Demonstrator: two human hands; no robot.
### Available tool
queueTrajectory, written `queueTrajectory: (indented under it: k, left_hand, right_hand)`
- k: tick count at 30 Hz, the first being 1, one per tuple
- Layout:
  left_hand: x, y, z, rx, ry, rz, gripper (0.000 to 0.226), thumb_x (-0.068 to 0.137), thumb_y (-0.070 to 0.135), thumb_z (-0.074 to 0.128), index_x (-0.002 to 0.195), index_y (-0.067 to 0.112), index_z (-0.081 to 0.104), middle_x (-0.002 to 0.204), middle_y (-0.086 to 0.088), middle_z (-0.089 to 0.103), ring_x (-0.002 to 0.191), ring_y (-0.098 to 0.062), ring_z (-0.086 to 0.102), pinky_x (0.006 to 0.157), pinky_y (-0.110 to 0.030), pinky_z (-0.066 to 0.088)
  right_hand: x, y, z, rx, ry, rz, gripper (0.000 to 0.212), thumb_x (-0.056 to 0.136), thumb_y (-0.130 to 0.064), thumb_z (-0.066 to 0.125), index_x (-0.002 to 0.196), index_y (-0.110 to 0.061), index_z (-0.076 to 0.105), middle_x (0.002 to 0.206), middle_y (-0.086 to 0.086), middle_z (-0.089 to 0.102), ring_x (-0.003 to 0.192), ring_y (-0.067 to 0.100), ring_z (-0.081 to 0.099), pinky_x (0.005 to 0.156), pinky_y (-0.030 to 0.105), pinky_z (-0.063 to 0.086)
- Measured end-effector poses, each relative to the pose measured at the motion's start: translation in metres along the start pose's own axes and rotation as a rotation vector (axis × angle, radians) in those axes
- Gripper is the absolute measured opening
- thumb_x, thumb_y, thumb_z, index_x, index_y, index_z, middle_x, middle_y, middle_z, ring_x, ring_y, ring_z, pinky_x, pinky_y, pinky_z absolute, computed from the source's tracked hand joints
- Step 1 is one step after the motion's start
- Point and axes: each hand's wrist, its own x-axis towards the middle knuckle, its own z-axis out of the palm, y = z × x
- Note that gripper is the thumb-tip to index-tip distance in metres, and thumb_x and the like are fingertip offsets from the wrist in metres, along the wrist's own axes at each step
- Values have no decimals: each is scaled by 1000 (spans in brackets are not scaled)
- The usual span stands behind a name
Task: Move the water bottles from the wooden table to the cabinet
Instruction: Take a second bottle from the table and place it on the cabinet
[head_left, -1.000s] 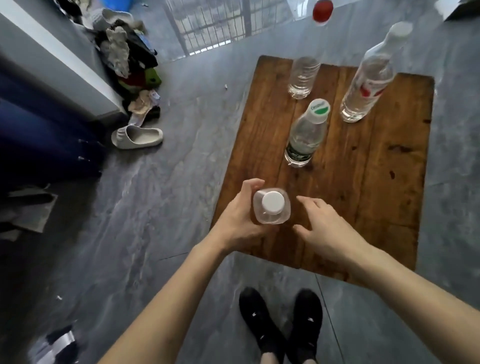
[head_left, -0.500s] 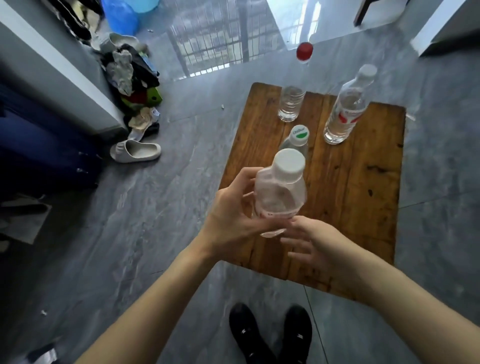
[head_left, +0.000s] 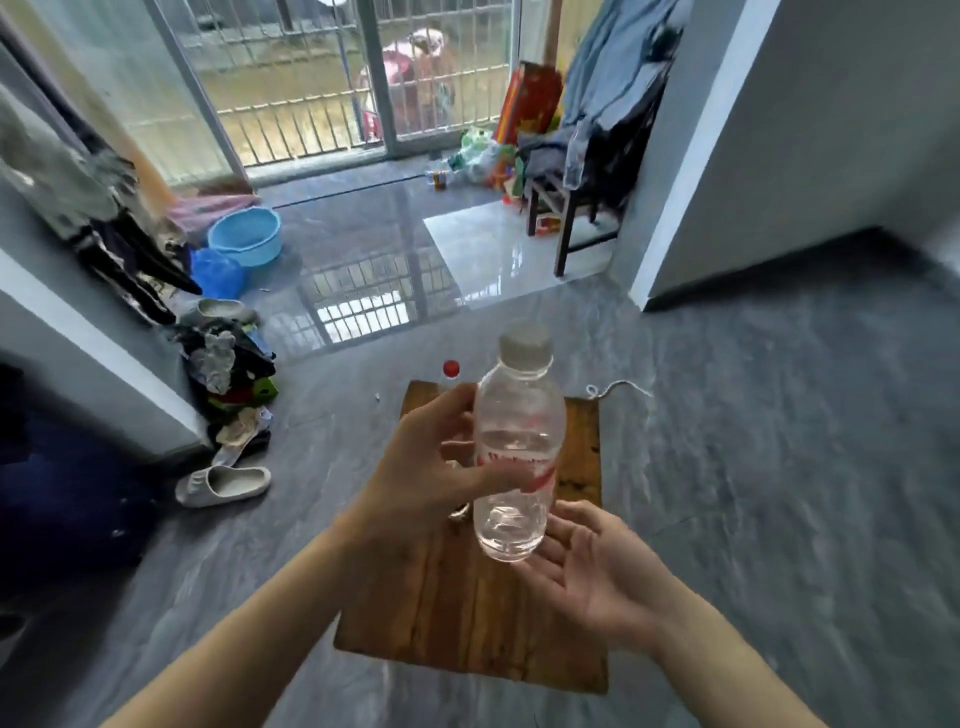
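Lifting water bottle (head_left: 517, 447) off wooden table (head_left: 467, 613) | left hand (head_left: 415, 478) holding | view raised

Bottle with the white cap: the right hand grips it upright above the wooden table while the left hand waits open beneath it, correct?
Hands are swapped. In the head view the left hand grips the bottle upright above the wooden table; the right hand waits open beneath it.

This is a home. A beige slipper (head_left: 223, 485) lies on the shiny grey tile floor (head_left: 779, 467), beside a pile of clothes (head_left: 234, 384), a blue plastic wash basin (head_left: 245, 235) and a barred balcony door (head_left: 311, 78).
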Motion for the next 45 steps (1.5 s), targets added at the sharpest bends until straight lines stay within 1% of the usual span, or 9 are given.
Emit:
queueTrajectory:
  k: [3,7,15,18,22,25,32,36,45]
  left_hand:
    - [8,66,8,-1,-16,67,59,61,30,96,109,40,65,97,23,78,92,0,75,80,-17,57]
    - [18,147,20,-6,-71,155,50,64,44,80,111,40,65,104,18,78,99,-8,75,87,-30,60]
    - [41,243,54,25,-278,346,50,67,27,89,111,33,65,102,18,77,93,-4,75,77,-19,58]
    - [49,268,70,-2,-389,394,49,68,25,92,110,29,67,102,10,79,92,-7,76,75,-26,61]
    - [49,292,96,-82,-543,421,58,65,27,94,117,21,68,104,2,79,95,-13,76,78,-28,62]
    - [43,304,117,-142,-660,424,58,64,23,92,117,13,69,99,1,79,91,-12,76,72,-23,58]
    - [9,319,176,-229,-935,449,66,62,28,94,120,16,66,104,1,78,99,-17,75,83,-31,60]
    - [-28,329,207,-281,-1079,453,67,62,33,95,121,20,65,108,3,77,103,-17,74,90,-35,61]
    - [-113,361,267,-322,-1316,498,52,68,30,82,117,20,68,107,3,79,104,-17,74,93,-29,59]
  right_hand:
    - [-58,-23,15,-3,-38,-67,51,96,-26,49,139,1,52,126,20,65,105,33,67,96,43,52]
    - [-128,-46,33,-13,-88,-170,57,90,-25,53,140,1,49,130,21,62,109,35,65,97,46,52]
    - [-228,-51,39,67,-57,-380,60,84,-26,52,138,0,53,131,21,63,129,35,55,109,46,41]
    - [-257,-48,39,121,-12,-493,56,88,-25,48,137,0,54,129,21,64,128,33,56,110,45,41]
    - [-289,-36,30,188,103,-629,51,98,-30,35,135,-1,56,127,16,67,116,28,64,100,39,49]
    - [-309,-20,20,251,191,-695,53,86,-28,46,127,2,62,126,13,67,103,26,67,93,37,51]
    - [-357,43,-3,473,360,-849,57,98,-36,38,128,8,58,131,23,62,104,31,63,94,40,48]
    - [-381,87,-14,603,431,-932,59,96,-40,42,127,8,58,127,23,65,119,34,60,100,42,46]
    - [-434,173,-34,814,472,-1100,60,94,-38,46,130,8,57,131,22,63,105,30,62,95,39,47]
